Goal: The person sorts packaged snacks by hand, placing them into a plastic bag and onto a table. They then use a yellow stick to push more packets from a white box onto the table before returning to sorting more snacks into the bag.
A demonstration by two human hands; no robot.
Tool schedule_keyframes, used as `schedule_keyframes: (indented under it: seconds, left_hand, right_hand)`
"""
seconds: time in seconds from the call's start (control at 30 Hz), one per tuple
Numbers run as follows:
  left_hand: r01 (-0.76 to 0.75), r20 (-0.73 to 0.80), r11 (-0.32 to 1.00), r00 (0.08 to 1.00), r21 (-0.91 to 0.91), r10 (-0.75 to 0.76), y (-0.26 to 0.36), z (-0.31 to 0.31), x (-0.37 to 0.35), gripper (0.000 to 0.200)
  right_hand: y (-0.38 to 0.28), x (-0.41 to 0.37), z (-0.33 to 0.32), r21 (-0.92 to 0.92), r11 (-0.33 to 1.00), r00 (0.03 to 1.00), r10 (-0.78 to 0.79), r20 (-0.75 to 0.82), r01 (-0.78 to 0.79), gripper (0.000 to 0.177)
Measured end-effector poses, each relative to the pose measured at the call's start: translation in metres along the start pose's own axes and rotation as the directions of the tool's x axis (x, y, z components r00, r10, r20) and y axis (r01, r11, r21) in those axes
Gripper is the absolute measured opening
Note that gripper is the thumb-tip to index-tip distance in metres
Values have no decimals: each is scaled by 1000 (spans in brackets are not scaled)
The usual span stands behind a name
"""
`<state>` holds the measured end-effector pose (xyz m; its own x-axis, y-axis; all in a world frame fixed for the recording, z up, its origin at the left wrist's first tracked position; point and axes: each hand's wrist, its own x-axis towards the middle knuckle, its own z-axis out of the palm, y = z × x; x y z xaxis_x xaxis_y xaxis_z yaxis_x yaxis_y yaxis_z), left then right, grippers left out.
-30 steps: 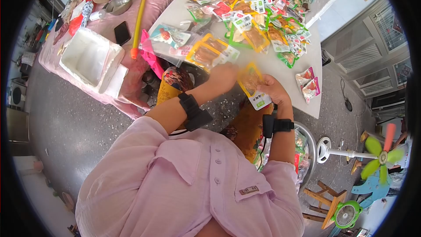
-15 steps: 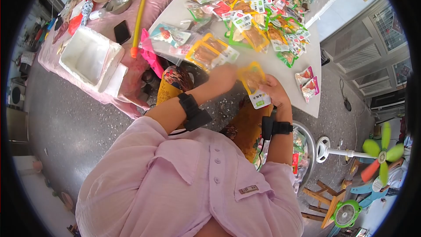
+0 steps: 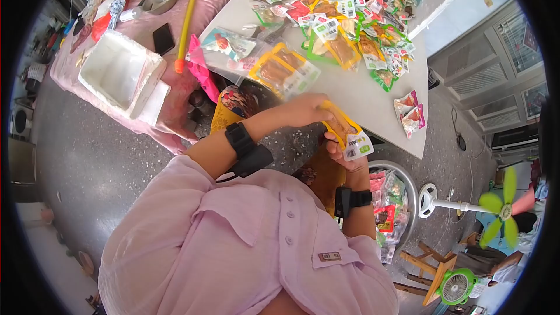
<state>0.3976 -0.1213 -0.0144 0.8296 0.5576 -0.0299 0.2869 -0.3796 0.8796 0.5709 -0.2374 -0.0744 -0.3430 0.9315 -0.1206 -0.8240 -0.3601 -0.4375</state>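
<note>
both hands grasp one yellow-edged packet (image 3: pixel 343 123), as i view them remotely: the left hand (image 3: pixel 306 109) holds its upper corner, and the right hand (image 3: pixel 344 156) grips its lower side with fingers curled against it. the packet tilts at the near edge of the surface (image 3: pixel 379 104), its white label end pointing down and to the right. half a second earlier i saw it higher and more upright, in the right hand, with the left blurred just beside it; whether the left then touched it i cannot tell. i judge the change to be from a mainly right-handed hold to shared handling. beyond, on the surface, a yellow-edged pair (image 3: pixel 273 74), a colourful heap (image 3: pixel 341 49) and two small packs (image 3: pixel 413 120) lie as before. beside the right forearm, more of the round basin (image 3: pixel 415 192) shows. farther left, a white foam box (image 3: pixel 143 98) rests on pink cloth (image 3: pixel 213 3).
</note>
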Motion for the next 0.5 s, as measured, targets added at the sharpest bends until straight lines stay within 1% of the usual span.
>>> schedule_keyframes:
  seconds: [0.03,0.07,0.1,0.17,0.2,0.27,0.3,0.33,0.43,0.47,0.5]
  left_hand:
    - [7,-18,993,1000,-122,-9,-2,3,-1,31]
    - [11,-33,970,999,-242,-19,-7,9,-1,30]
    - [14,-45,933,998,-359,-32,-11,15,0,29]
    - [-21,-70,904,997,-427,-10,-24,28,1,28]
    - [-36,-84,887,996,-460,-3,-27,32,0,27]
    - [57,49,911,998,-409,-40,-14,33,-5,27]
    - [98,114,921,992,-376,-59,-9,33,-6,27]
    - [52,92,945,995,-324,-23,-16,36,-3,24]
    - [21,-105,958,993,-287,-53,-22,22,6,26]
    - [12,-234,996,972,-94,-34,-25,18,10,27]
    - [28,-352,994,936,103,10,-28,15,12,29]
  right_hand:
    - [1,-5,0,-102,994,992,-55,-117,43,43]
    - [-1,-13,2,-166,985,958,-94,-272,50,51]
    - [-2,-20,12,-153,980,950,-163,-265,126,53]
    - [-6,-32,34,-129,955,922,-294,-253,269,55]
    - [-8,-37,37,-141,958,941,-273,-198,248,51]
    - [-6,-44,-4,-331,931,921,-255,-295,152,45]
    - [-5,-43,-7,-418,903,905,-255,-341,97,43]
    - [-4,-42,-10,-361,930,868,-237,-437,73,33]
    - [-11,-43,-4,-310,939,901,-256,-351,147,25]
    - [-12,-42,0,-323,925,867,-319,-383,198,23]
    - [-12,-40,2,-338,910,835,-371,-407,240,23]
